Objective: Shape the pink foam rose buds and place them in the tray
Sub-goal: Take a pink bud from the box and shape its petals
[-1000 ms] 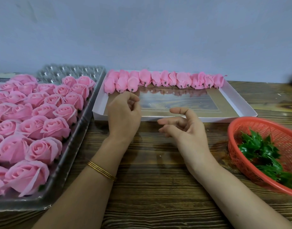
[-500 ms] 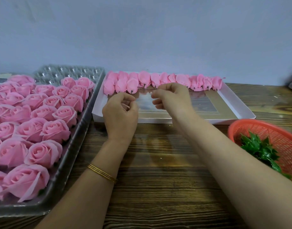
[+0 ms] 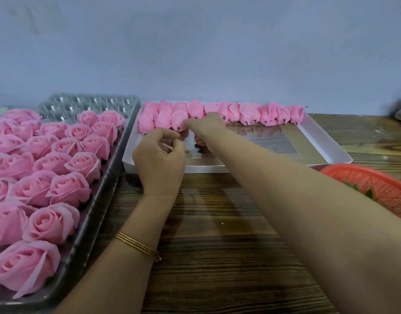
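Flanking white tray [image 3: 331, 145]: open roses [image 3: 68, 189] left, basket [image 3: 381, 186] right.

A person's right hand [image 3: 205, 126] reaches across the white tray [image 3: 201, 169] to pink rose buds [image 3: 247, 112] lining its far edge; the left hand [image 3: 159, 159], fingers curled, hovers over its near-left corner.

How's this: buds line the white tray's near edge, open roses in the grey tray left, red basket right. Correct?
No: the head view shows the buds along the far edge of the white tray. The roses, grey tray, red basket: correct.

L grip [image 3: 159, 164] curled, R grip [image 3: 206, 125] fwd
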Demonstrator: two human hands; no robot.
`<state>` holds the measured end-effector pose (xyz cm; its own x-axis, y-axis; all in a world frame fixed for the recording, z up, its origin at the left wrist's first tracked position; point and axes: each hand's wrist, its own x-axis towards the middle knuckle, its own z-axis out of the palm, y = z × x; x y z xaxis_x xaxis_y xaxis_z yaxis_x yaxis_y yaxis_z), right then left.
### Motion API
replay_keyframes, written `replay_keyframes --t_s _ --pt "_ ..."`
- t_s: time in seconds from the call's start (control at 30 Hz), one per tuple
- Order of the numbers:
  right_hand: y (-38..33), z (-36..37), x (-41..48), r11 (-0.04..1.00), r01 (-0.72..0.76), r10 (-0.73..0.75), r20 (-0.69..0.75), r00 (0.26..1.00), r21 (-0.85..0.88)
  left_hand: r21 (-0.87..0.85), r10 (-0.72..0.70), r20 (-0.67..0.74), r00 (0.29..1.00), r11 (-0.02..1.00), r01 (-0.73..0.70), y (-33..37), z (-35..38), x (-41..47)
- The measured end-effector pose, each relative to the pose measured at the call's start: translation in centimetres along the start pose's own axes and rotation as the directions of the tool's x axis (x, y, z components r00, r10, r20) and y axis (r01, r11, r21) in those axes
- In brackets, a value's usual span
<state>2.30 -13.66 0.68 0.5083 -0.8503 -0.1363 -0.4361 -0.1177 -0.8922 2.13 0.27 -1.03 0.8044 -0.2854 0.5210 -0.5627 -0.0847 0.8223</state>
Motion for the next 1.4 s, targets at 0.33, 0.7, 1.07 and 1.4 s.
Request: replay_keyframes --t_s 0.33,0.7,1.07,1.4 --pt "-0.3 1.2 2.0 0.987 -0.008 0.000 -0.048 0.999 -0.159 -0.015 -0.002 -0.033 0.999 1.000 0.001 0.0 0.2 0.1" --pt "-0.8 2.8 3.1 0.990 -0.095 0.086 0.090 0.992 0.102 -0.035 -0.029 -0.004 1.000 0.999 0.029 -0.5 0.2 0.2" --pt "-0.6 2.2 3.1 0.984 -0.088 0.075 0.087 0.993 0.154 -0.071 -0.058 0.007 0.998 0.996 0.058 -0.5 0.1 0.4" --pt "-0.8 0.5 3.4 0.994 -0.105 0.105 -0.002 0.994 0.012 -0.096 -0.077 0.020 0.997 0.992 0.079 -0.6 0.0 0.5"
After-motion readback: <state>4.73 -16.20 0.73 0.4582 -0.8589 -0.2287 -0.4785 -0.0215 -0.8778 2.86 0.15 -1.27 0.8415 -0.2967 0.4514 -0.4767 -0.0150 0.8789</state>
